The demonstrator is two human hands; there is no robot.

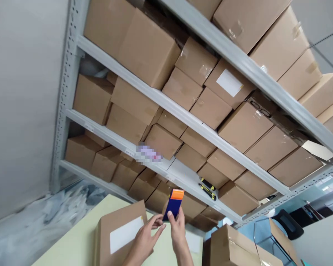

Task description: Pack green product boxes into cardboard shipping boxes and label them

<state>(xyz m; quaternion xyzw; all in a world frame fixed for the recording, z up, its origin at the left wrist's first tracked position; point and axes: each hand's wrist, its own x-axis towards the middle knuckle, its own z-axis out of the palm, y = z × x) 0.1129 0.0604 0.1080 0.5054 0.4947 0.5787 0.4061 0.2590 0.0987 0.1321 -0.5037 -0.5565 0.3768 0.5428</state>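
We can read no text, brand or number. At upper right of centre, a white label [229, 82] on a shelved carton [214, 78] is illegible to us, as is another white label [124, 237] on the carton [119, 218] at lower centre-left. Small strips [170, 178] along the shelf beam [152, 165] across mid-frame carry marks too small for us to decipher.

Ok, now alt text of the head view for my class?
A person's right hand holds a blue-and-orange packet, left hand close beside it, in front of metal shelves of cardboard boxes. A white-labelled carton lies on the pale table.
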